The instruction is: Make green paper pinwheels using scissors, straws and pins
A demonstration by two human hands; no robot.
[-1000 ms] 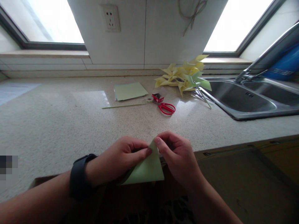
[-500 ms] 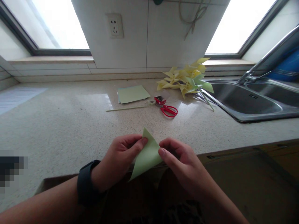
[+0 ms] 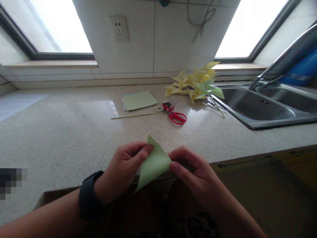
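Left hand [image 3: 123, 168], right hand [image 3: 195, 172], pinching folded green paper [image 3: 153, 163], unmarked

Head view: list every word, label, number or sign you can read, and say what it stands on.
None can be read.
Small red box beside the scissors: any print is too small and blurred.
Folded green paper, held by left hand and right hand: blank.

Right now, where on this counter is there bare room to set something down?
Bare counter spans from both hands back to the stick, and left of it. Also bare: between scissors and sink. Crowded: around the paper sheets, tape and pinwheels.
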